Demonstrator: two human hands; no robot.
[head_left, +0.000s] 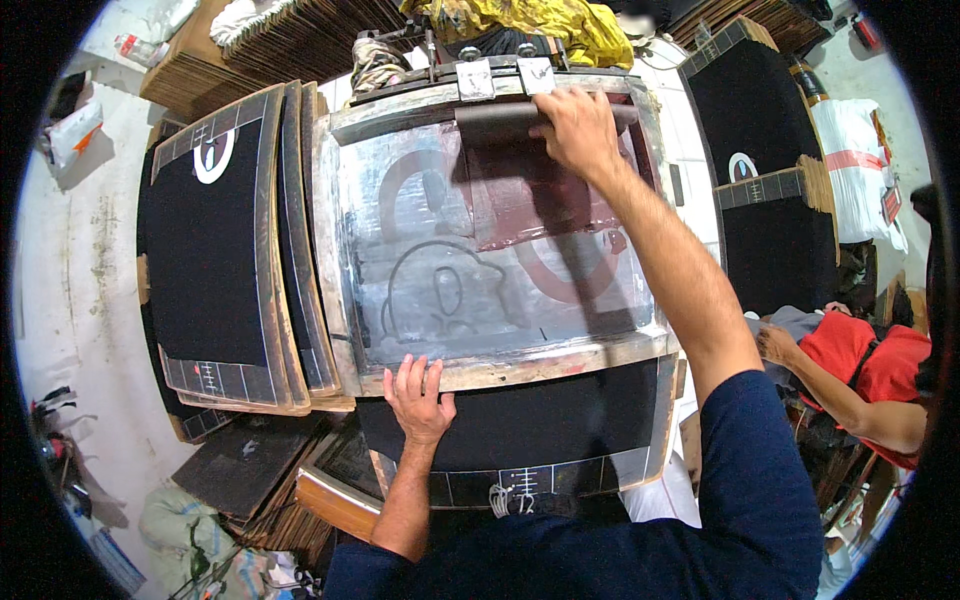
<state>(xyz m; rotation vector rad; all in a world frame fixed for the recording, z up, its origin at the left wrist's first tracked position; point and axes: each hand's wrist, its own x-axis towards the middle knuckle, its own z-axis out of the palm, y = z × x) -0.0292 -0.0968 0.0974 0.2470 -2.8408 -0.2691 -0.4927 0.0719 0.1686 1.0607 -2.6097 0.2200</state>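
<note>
A silk-screen frame with pale mesh, showing faint rounded outlines, lies before me. A maroon patch covers its upper right. My right hand is closed on a dark squeegee at the far side of the screen, over that patch. My left hand has its fingers spread on the frame's near edge. Below that edge shows a board with black cloth on it. Two metal clamps hold the frame's back.
Stacked boards with black cloth panels stand left and right. A yellow crumpled cloth lies behind the screen. At the lower right, a co-worker's bare arm reaches near red fabric. A white wrapped bundle is at the right.
</note>
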